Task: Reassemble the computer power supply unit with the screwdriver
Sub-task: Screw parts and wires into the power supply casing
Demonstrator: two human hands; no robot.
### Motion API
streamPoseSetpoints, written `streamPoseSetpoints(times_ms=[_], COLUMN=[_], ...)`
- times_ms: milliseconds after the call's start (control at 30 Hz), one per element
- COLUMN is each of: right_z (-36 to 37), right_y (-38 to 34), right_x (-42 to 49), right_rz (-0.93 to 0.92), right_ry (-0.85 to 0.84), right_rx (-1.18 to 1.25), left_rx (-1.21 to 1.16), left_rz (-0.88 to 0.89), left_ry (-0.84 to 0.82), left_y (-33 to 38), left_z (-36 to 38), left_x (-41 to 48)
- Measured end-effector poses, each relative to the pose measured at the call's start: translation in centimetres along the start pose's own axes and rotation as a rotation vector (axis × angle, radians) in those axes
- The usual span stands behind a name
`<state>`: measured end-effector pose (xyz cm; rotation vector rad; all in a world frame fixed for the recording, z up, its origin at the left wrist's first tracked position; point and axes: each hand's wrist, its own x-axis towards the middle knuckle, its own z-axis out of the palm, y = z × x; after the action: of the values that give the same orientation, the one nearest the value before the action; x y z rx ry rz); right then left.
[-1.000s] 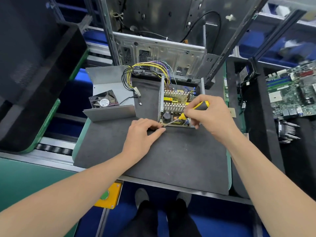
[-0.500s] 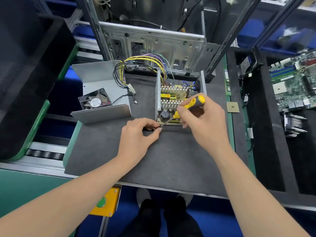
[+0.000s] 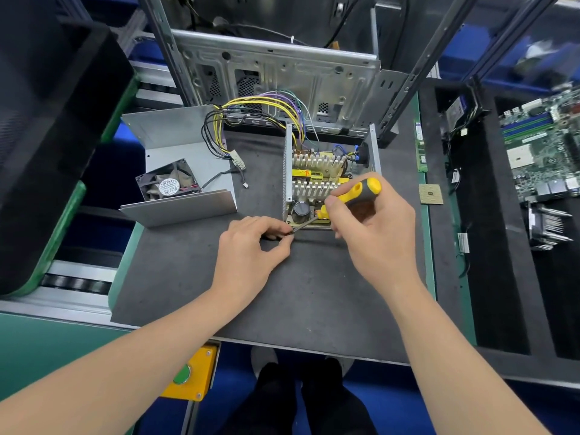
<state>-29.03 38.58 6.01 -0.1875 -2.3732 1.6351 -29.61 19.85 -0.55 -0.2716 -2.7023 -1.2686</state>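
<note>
Power supply unit sits open on tabletop, cover off at left. Right hand fingers wrap screwdriver; left hand fingers pinch its tip, probably seating a screw, too small to confirm.

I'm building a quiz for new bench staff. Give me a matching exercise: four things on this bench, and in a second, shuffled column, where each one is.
Things: 1 screwdriver; 2 fan; 3 processor chip; 4 motherboard.
Places: A in the black tray, far right; B at the mat's right edge; C in the right hand; D inside the detached metal cover.
Pairs: 1-C, 2-D, 3-B, 4-A.
</note>
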Motion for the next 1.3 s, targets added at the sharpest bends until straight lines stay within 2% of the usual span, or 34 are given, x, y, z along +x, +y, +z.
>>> streamPoseSetpoints(times_ms=[400,567,733,1167,1300], right_z=[0.22,0.22,0.13,0.39,0.46], right_y=[0.27,0.27,0.33,0.01,-0.09], right_x=[0.00,-0.15,-0.19,-0.08,-0.03], right_rz=[-0.050,-0.124,-0.067,-0.087,0.024], right_ry=[-0.020,-0.018,0.005,0.018,-0.003], right_rx=[-0.034,-0.086,-0.015,-0.098,-0.043], left_rx=[-0.035,-0.041,-0.044,-0.036,-0.039], left_rz=[0.009,0.006,0.009,0.026,0.018], left_ry=[-0.006,-0.005,-0.006,-0.032,-0.035], left_y=[0.25,0.33,0.48,0.54,0.50], left_z=[-0.22,-0.34,-0.37,-0.47,-0.57], left_x=[0.11,0.11,0.10,0.16,0.16])
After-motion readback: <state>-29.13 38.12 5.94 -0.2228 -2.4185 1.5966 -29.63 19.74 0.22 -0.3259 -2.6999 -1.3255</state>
